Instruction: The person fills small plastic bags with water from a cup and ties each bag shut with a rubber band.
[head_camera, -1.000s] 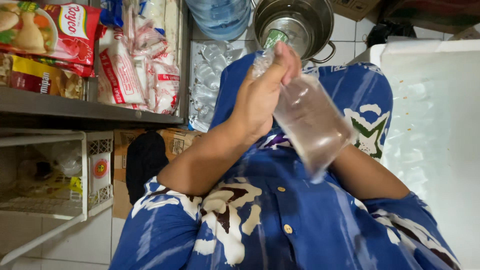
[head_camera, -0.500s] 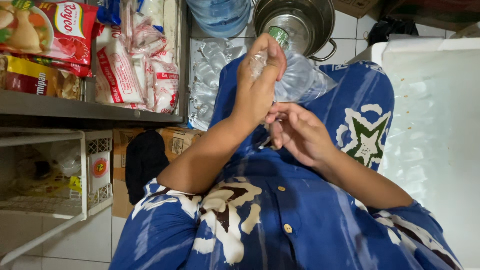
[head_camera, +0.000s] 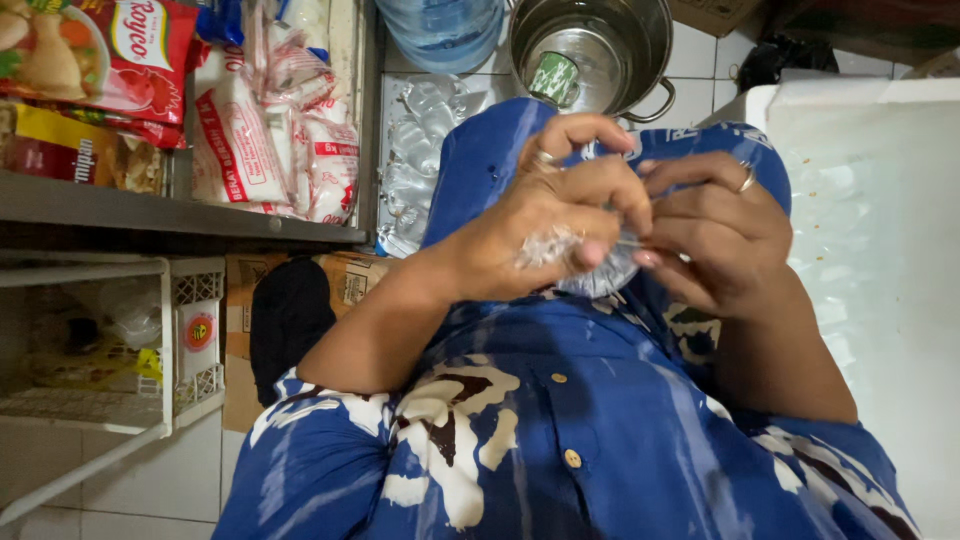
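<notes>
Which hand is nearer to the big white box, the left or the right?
Right. The right hand is right beside the white box, its fingers pinching the clear plastic bag. The left hand grips that bag on the side farther from the box.

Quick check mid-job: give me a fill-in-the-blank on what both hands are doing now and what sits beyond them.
1. The left hand and the right hand pinch a clear ____ bag between them.
2. Each hand wears a ____ on one finger.
3. Beyond the hands stands a steel ____ with a green cup inside.
4. The person wears a shirt that is mostly ____.

Missing words: plastic; ring; pot; blue
</notes>
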